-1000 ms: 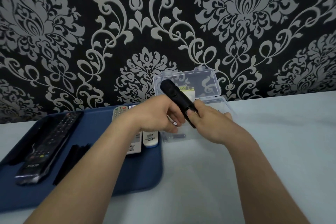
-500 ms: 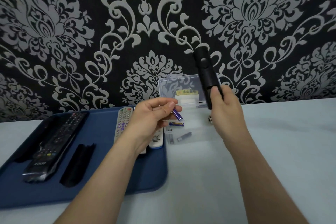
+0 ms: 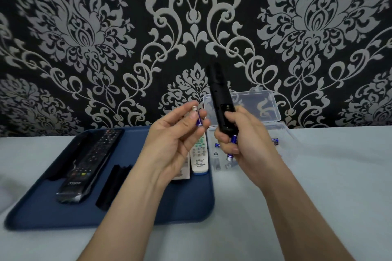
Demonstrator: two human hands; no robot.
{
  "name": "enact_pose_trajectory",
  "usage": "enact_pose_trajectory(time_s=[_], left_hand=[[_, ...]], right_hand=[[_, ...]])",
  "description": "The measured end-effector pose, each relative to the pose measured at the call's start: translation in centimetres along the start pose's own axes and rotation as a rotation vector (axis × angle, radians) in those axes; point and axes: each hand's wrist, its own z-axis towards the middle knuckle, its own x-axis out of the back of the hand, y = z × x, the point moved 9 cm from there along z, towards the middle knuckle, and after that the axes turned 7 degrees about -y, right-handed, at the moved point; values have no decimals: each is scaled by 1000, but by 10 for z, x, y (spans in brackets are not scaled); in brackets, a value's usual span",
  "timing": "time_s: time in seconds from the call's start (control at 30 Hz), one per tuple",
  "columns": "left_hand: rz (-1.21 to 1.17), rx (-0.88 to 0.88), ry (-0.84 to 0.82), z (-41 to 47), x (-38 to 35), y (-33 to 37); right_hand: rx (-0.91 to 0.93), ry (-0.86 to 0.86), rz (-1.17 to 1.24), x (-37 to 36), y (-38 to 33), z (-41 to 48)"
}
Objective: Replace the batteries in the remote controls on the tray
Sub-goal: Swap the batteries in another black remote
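The tray (image 3: 127,214) lies below and left of the left grip (image 3: 169,144), carrying a long remote (image 3: 93,161), a loose cover (image 3: 114,186) and a white remote (image 3: 199,154).

The step looks like loading the black remote (image 3: 220,95). The right grip (image 3: 248,144) clamps its lower end and holds it upright, with the open bay facing the person. A spare battery (image 3: 232,141) seems tucked under the same fingers.

The left grip pinches a battery (image 3: 197,118) just left of the bay. To seat it well, I would match the polarity marks, push against the spring end first, then press it flat, minding that the spare does not slip.

The black remote is slim and matte, with a rounded top and its back uncovered. The battery is blue with a pale end.
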Motion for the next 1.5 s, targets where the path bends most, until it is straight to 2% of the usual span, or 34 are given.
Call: enact_pose_trajectory(time_s=[0.07, 0.23, 0.43, 0.53, 0.7, 0.87, 1.03, 1.17, 1.27, 1.37, 1.5], left_hand=[[74, -43, 4, -6, 7, 12], [451, -252, 116, -25, 14, 47], [560, -481, 176, -35, 26, 75], [792, -550, 174, -42, 23, 78], [1381, -816, 176, -60, 5, 86], [1574, -1023, 134, -69, -8, 70], [1576, -1021, 123, -66, -4, 68], [1632, -1045, 100, -64, -5, 58], [1691, -1032, 69, -61, -9, 49], [1746, -934, 36, -52, -7, 42], [1629, -842, 67, -47, 3, 53]], right_hand=[[-7, -37, -24, -12, 3, 2], [-31, -140, -211, -35, 12, 5], [-12, -250, -278, -69, 23, 13], [-15, -276, -309, -79, 28, 14], [-33, -324, -323, -83, 32, 15], [-32, -282, -275, -78, 35, 18], [-2, -200, -137, -69, 31, 20], [17, -63, -82, -58, 35, 22], [35, 1, -100, -52, 36, 23], [65, 51, -146, -46, 34, 24], [120, 44, -294, -51, 31, 23]])
